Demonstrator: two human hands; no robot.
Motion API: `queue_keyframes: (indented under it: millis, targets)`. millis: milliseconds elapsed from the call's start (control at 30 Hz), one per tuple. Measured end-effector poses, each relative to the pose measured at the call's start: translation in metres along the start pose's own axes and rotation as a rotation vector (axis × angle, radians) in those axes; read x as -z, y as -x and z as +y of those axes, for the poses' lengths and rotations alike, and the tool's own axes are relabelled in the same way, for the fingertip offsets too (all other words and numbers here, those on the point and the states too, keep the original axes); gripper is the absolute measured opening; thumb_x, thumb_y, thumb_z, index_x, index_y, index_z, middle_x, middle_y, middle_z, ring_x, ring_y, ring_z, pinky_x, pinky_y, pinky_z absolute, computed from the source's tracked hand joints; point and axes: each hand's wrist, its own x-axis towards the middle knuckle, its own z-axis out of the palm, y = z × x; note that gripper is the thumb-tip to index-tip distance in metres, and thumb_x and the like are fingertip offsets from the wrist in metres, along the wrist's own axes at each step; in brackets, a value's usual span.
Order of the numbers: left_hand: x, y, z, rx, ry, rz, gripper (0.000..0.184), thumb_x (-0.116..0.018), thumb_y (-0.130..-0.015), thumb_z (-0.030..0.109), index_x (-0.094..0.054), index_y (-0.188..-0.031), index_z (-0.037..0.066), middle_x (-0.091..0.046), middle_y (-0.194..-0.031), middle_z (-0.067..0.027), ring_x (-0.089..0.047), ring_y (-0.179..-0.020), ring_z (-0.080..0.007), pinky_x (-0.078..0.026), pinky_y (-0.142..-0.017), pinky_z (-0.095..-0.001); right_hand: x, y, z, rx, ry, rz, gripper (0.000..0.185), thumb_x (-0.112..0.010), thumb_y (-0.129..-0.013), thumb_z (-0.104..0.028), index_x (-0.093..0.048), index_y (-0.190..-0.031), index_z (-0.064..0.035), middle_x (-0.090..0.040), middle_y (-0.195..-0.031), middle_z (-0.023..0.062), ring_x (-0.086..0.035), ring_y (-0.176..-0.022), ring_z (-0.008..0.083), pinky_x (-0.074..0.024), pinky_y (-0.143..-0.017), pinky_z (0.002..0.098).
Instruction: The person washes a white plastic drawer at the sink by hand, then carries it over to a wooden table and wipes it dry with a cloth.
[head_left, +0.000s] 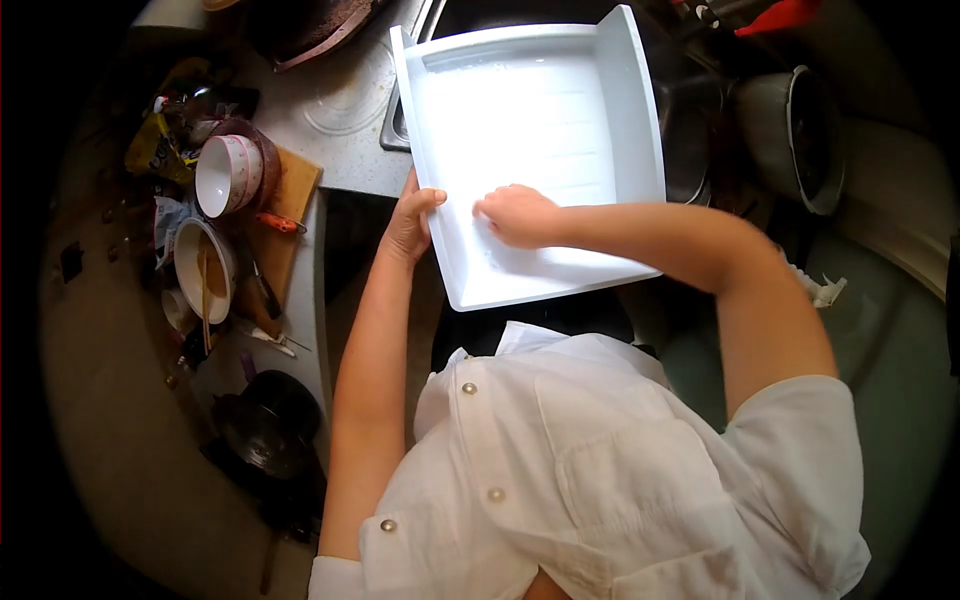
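Note:
A white plastic drawer (520, 110), like one from a fridge, is tilted toward me over the sink's near edge. My left hand (408, 220) grips its left wall, with the thumb over the rim. Inside the drawer, my right hand (518, 216) is closed in a fist against the floor of the drawer, near its front left corner. Whatever those curled fingers hold, if anything, is hidden. Faint ridges and wet-looking shine show on the drawer's inner surface.
Left on the counter (365, 165) are a stacked pink-and-white bowl (222, 178), a wooden board (296, 185), a white bowl with chopsticks (190, 262) and a black pot (268, 420). A dark pan (320, 30) lies at the back; a large pot (770, 130) stands right of the metal sink (393, 125).

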Motion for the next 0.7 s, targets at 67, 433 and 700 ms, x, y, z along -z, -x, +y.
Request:
queue_keyframes:
  millis: [67,433,700]
  targets:
    - [0.000,0.003,0.004,0.036,0.049,-0.010,0.099,-0.068,-0.056,0.029,-0.027,-0.142,0.004,-0.047,-0.125,-0.0158,-0.046,-0.117,-0.0294,-0.039,-0.101,-0.0379,-0.009,-0.026,-0.017,-0.172,-0.515,0.258,0.046,-0.042,-0.087,-0.004,-0.041,-0.133,-0.0025,-0.049,-0.122,0.0215,-0.045,-0.119,0.0350,-0.0398,-0.099,0.0433]
    - [0.001,0.001,0.002,0.014,0.088,-0.004,0.094,-0.067,-0.058,0.025,-0.028,-0.140,0.002,-0.046,-0.126,-0.0163,-0.045,-0.117,-0.0285,-0.038,-0.101,-0.0367,-0.009,0.015,-0.023,-0.223,-0.229,-0.250,0.027,-0.050,-0.084,-0.009,-0.068,-0.103,-0.0047,-0.052,-0.119,0.0153,-0.048,-0.113,0.0267,-0.0401,-0.094,0.0363]
    - [0.000,0.000,0.004,0.024,0.098,-0.063,0.100,-0.069,-0.056,0.028,-0.025,-0.142,0.002,-0.046,-0.126,-0.0181,-0.044,-0.120,-0.0305,-0.039,-0.100,-0.0387,0.011,0.008,0.050,0.570,0.618,0.161,0.055,-0.049,-0.093,-0.041,-0.032,-0.143,-0.0250,-0.021,-0.154,0.0010,-0.014,-0.143,0.0171,-0.0120,-0.117,0.0425]
